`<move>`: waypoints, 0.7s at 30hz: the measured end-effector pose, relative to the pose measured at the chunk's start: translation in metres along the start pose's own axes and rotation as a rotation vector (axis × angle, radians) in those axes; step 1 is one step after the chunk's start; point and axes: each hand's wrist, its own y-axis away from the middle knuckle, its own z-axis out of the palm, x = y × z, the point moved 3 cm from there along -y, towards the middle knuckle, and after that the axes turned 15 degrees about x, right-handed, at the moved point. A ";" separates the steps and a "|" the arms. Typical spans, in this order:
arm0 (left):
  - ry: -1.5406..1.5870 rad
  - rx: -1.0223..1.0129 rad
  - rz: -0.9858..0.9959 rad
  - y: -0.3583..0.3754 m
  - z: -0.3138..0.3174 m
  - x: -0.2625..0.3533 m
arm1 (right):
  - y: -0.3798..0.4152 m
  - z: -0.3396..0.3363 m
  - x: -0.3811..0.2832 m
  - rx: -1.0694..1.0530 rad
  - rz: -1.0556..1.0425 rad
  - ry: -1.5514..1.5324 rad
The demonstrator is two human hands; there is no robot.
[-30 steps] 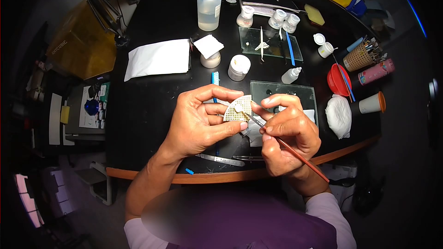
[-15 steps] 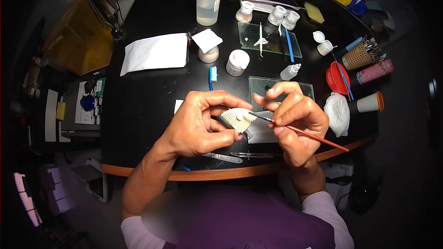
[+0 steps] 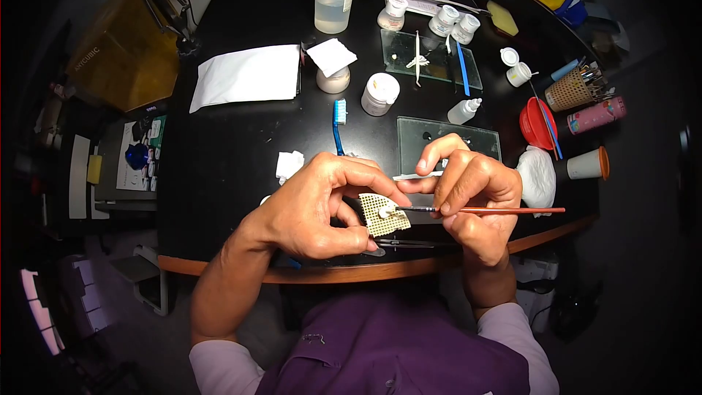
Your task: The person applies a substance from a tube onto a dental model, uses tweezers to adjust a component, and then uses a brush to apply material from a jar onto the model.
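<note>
My left hand (image 3: 318,205) grips a cream perforated, fan-shaped piece (image 3: 382,225) by its edges between thumb and fingers. A small pale lump (image 3: 386,211) sits on the piece. Pinched in my right hand (image 3: 475,194) is a thin brush with a reddish-brown handle (image 3: 512,211), held nearly level. Its dark tip points left and reaches the piece beside the lump; whether it touches cannot be told. Below my hands, metal tweezers (image 3: 406,243) lie near the table's front edge. Behind my right hand is a glass plate (image 3: 453,135).
A blue toothbrush (image 3: 337,126), a white jar (image 3: 380,94) and a clear bottle (image 3: 334,0) stand or lie beyond my hands. Farther right are a red bowl (image 3: 537,123), crumpled white tissue (image 3: 536,179) and a cup (image 3: 587,164). White sheets (image 3: 246,77) lie at left.
The perforated piece has turned and moved slightly lower with my left hand. The brush has swung from a slant to nearly level, its tip now lower and nearer the lump.
</note>
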 end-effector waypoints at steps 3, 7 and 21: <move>-0.008 -0.014 -0.002 0.000 0.000 0.001 | -0.001 -0.001 0.001 -0.021 -0.009 0.025; 0.004 -0.030 0.006 0.000 -0.001 -0.002 | -0.001 0.000 0.000 -0.025 0.001 0.051; -0.008 -0.024 0.000 0.000 0.000 0.000 | 0.001 0.001 0.002 0.005 -0.001 0.041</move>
